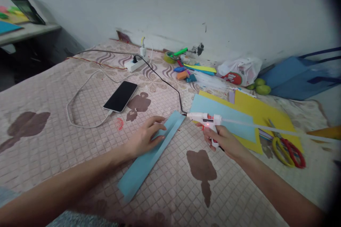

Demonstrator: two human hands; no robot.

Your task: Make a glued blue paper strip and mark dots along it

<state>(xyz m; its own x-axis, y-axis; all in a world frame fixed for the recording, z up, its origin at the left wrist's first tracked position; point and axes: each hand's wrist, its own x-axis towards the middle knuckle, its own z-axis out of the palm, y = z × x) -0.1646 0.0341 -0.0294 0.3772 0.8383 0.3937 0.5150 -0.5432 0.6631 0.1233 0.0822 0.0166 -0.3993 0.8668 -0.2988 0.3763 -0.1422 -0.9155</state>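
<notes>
A folded strip of light blue paper (151, 159) lies slantwise on the patterned tablecloth. My left hand (147, 136) rests on its upper left part, fingers spread and stretched across it. In my right hand (221, 138) is a white hot glue gun (206, 118), gripped by its handle. A red light glows on the gun's body. Its nozzle points left, close to the strip's upper end; whether it touches the paper I cannot tell. A long translucent glue stick (253, 125) sticks out of the gun's back toward the right.
A smartphone (120, 96) on a white cable lies left, near a power strip (134, 64). Blue and yellow sheets (269, 110) and scissors (287, 149) lie right. Tape (170, 57), clay-like blocks (182, 75), a plastic bag (239, 71), green fruit (262, 88) and a blue bag (298, 78) line the wall.
</notes>
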